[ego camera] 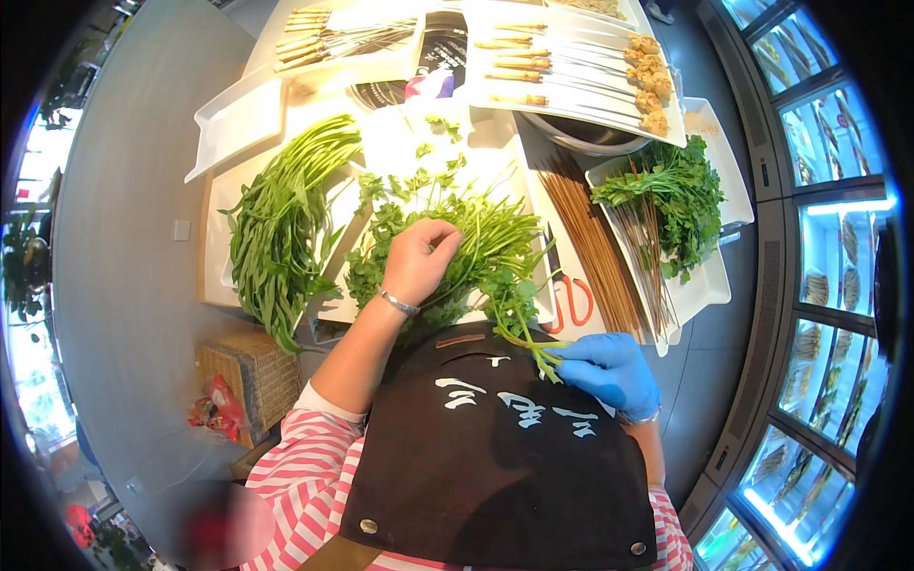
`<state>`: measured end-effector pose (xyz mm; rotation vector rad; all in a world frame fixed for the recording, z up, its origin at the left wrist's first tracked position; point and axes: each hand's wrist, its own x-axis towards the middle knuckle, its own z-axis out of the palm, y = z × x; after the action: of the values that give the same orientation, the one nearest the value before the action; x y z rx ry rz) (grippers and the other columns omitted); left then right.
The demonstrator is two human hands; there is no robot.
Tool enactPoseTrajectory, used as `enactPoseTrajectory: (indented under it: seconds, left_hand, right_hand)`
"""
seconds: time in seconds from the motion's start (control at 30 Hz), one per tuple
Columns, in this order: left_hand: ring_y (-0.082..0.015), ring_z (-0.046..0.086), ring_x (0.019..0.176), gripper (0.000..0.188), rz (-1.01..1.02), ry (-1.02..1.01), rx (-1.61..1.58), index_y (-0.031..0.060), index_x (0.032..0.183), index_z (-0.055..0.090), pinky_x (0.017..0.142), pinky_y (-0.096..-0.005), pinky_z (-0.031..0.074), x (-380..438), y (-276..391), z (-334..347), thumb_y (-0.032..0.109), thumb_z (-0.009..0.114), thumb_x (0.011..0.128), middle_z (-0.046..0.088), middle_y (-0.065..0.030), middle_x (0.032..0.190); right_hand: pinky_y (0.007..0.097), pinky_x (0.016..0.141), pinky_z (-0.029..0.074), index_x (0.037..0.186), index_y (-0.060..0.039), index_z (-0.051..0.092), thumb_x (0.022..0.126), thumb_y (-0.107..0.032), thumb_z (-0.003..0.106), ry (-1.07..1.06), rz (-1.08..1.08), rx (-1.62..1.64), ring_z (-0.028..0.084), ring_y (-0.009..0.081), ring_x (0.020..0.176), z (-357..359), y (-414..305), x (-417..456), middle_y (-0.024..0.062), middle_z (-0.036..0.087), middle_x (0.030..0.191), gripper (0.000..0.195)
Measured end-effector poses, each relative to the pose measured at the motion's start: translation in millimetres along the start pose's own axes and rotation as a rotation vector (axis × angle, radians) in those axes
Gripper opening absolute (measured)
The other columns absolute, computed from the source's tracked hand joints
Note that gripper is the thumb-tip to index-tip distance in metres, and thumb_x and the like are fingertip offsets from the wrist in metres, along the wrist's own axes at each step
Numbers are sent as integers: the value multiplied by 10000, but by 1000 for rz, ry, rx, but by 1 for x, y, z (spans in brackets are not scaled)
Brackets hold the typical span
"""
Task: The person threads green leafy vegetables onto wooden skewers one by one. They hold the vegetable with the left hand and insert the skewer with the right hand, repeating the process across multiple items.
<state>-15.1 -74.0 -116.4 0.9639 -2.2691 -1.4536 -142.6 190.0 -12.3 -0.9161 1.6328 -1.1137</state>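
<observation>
My left hand point(421, 257), bare with a bracelet at its wrist, is over a heap of coriander point(493, 228) in a white tray point(525, 153). Its fingers are curled with the thumb near them; whether a stem is between them cannot be made out. In a blue glove, my right hand point(610, 371) pinches the stem ends of a small coriander bunch point(514, 303) in front of my dark apron point(500, 457). The leaves of that bunch reach back to the near edge of the tray.
Long leafy greens point(285, 214) drape over the tray to the left. Orange-handled scissors point(571, 303) and brown skewers point(593, 235) lie at right, beside another tray of coriander point(678, 200). Behind, a white tray holds wooden-handled skewers of food point(646, 78). Lit display fridges point(835, 250) line the right.
</observation>
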Motion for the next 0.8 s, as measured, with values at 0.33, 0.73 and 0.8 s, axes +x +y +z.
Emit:
enactPoseTrajectory:
  seconds: [0.33,0.73,0.8]
  left_hand:
    - [-146,640,755,177,-3,-93,-645,-35,1070,598,711,-257,529,-35,58,-22,8,567,902,675,-110,910]
    - [-123,549,717,172,93,-93,-777,-28,974,646,645,-251,435,-59,90,-26,124,614,900,618,-72,854]
    - [-119,558,716,179,74,-94,-807,-28,987,642,637,-244,443,-60,92,-25,129,604,909,630,-81,869]
  right_hand:
    - [222,672,501,1056,-25,693,828,-86,660,21,107,155,627,73,719,10,-14,16,59,705,821,238]
    - [195,614,468,1092,-52,688,875,-112,607,48,265,282,549,28,649,19,-42,35,-4,645,726,239]
    - [193,608,464,1095,-54,686,877,-115,606,48,272,284,543,27,645,19,-43,34,-8,638,718,240]
